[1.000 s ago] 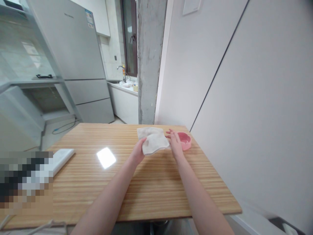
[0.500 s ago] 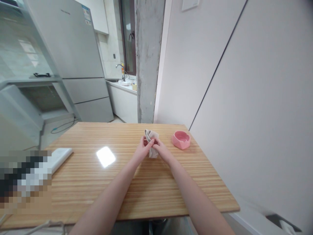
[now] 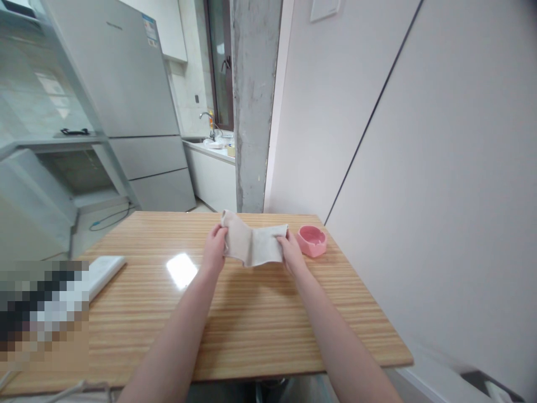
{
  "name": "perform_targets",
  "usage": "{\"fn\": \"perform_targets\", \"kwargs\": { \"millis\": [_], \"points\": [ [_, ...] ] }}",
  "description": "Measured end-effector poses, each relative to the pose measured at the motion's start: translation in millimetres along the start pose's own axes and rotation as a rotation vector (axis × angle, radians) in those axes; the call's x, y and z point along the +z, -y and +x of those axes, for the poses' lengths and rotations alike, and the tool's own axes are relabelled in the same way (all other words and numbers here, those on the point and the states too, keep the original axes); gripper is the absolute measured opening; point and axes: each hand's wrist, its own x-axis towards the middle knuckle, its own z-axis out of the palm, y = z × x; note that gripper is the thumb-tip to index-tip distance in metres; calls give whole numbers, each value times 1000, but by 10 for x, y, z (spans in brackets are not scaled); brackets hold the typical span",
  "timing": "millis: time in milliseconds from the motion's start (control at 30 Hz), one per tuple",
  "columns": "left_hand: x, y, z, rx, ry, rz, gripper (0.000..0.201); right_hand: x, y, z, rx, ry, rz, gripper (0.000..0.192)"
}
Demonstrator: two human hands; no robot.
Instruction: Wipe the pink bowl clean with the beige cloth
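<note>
A beige cloth hangs stretched between both of my hands, just above the wooden table. My left hand pinches its left end, which stands up a little. Its right end is gripped by my right hand. The cloth sags slightly in the middle. Just right of my right hand a pink ashtray sits on the table, apart from the fingers.
A white flat device lies at the table's left side beside a blurred patch. A concrete pillar and a white wall stand behind and right of the table. A fridge and a kitchen counter are farther back.
One second ago the cloth was held spread near the ashtray. Half a second ago my hands came together and bunched it. Now they have moved apart, stretching it out lengthwise.
</note>
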Motion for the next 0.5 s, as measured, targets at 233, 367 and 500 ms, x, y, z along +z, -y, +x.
{"fn": "perform_targets", "kwargs": {
  "millis": [233, 367, 500],
  "points": [
    [-754, 126, 415, -136, 102, 708, 22, -320, -141, 95, -24, -145, -637, 36],
    [-758, 309, 347, -76, 119, 777, 13, -335, -210, 51, -74, -113, -820, 34],
    [-680, 345, 296, -4, 111, 913, 22, -338, -181, 40, -66, -88, -963, 41]
  ]
}}
